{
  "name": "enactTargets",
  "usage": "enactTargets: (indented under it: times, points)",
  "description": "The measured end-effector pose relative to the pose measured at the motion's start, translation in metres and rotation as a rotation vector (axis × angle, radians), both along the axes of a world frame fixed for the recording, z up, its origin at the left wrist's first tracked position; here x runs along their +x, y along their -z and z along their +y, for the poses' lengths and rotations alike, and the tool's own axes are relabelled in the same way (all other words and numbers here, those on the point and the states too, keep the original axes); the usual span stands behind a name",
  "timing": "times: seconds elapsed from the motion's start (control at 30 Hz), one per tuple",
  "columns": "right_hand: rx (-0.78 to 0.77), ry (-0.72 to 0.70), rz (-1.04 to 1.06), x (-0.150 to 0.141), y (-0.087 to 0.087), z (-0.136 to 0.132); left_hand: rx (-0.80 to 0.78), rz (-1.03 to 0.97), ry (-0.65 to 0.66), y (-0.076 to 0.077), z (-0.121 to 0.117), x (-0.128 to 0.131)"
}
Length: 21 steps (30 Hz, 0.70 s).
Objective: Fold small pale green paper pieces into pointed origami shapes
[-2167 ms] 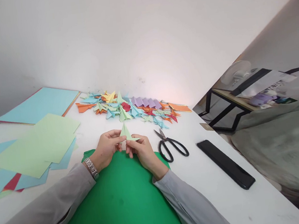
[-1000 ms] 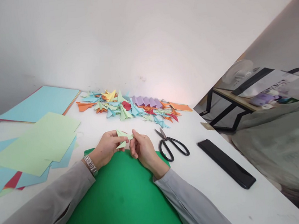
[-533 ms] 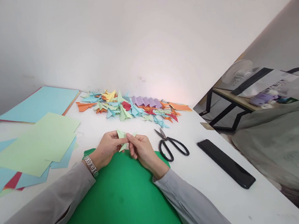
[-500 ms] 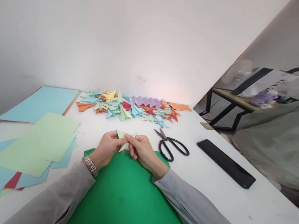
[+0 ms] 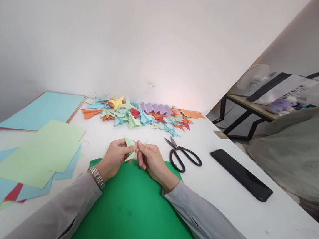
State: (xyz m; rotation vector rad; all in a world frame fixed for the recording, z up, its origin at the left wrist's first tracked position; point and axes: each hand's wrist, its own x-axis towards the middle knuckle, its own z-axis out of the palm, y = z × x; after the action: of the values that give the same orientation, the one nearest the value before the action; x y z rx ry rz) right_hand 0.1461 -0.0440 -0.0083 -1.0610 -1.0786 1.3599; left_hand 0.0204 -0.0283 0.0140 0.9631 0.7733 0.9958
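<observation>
Between my two hands is a small pale green folded paper (image 5: 130, 143) with pointed ends, held above the top edge of a green sheet (image 5: 130, 216). My left hand (image 5: 114, 158) pinches its left side with thumb and fingers, and a metal watch band (image 5: 97, 177) circles that wrist. On the paper's right side, my right hand (image 5: 152, 159) is closed with thumb against fingers. The fingers hide much of the paper's middle. Just right of my right hand lie black-handled scissors (image 5: 183, 154), blades slightly apart and pointing away from me.
A heap of colourful folded paper pieces (image 5: 134, 115) lies along the wall. At left are loose green sheets (image 5: 38, 153) over blue and red ones, with a stack of blue paper (image 5: 44, 108) behind. A long black object (image 5: 242, 175) rests near the table's right edge.
My right thumb and fingers have shifted slightly up and to the right along the green paper, and more of its middle shows. The left hand stays almost in place.
</observation>
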Motion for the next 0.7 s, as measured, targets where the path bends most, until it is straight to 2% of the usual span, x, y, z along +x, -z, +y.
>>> enactTargets:
  times: [0.17,0.3,0.4,0.53,0.7]
  points:
    - [0.048,0.115,0.051,0.0020,-0.0004,0.0033,-0.093,-0.081,0.016,0.0012,0.0026,-0.0008]
    - [0.050,0.113,0.048,0.0031,-0.0002,0.0044,-0.111,-0.124,-0.034,0.0048,0.0038,-0.0018]
    - [0.059,0.131,0.066,0.0026,0.0007,0.0045,-0.089,-0.170,0.013,0.0057,0.0036,-0.0018]
    - [0.045,0.162,0.103,0.0032,0.0009,0.0042,-0.082,-0.133,0.014,0.0061,0.0033,-0.0008]
    - [0.060,0.245,0.023,0.0038,-0.0017,0.0028,-0.077,-0.074,-0.029,0.0075,0.0043,0.0004]
